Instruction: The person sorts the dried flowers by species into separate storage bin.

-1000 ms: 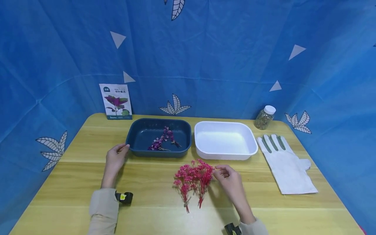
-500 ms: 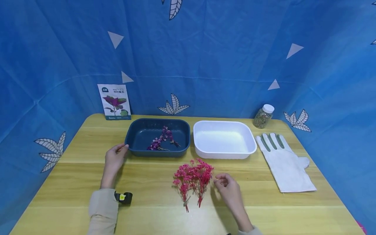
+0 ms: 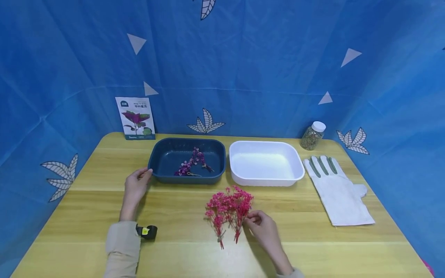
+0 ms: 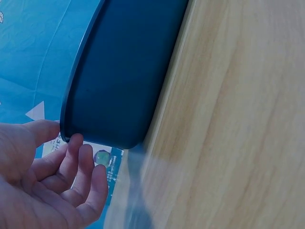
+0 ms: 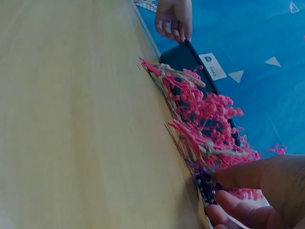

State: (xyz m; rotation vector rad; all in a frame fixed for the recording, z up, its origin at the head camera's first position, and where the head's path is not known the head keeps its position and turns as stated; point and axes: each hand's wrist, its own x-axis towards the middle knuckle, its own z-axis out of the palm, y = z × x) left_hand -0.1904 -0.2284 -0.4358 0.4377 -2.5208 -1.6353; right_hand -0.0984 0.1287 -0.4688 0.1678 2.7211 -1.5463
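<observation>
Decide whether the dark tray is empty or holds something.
It holds something: purple flowers lie inside the dark tray in the head view.

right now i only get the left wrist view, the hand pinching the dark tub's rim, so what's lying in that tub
Observer: Purple flowers lie in the dark tub.
Operator: ok and where's the right hand
Observer: The right hand is at the right-hand edge of the pink flowers, as the head view shows it.
Operator: anything standing next to the dark tub
Observer: Yes, a white tub stands beside it, to its right in the head view.
</observation>
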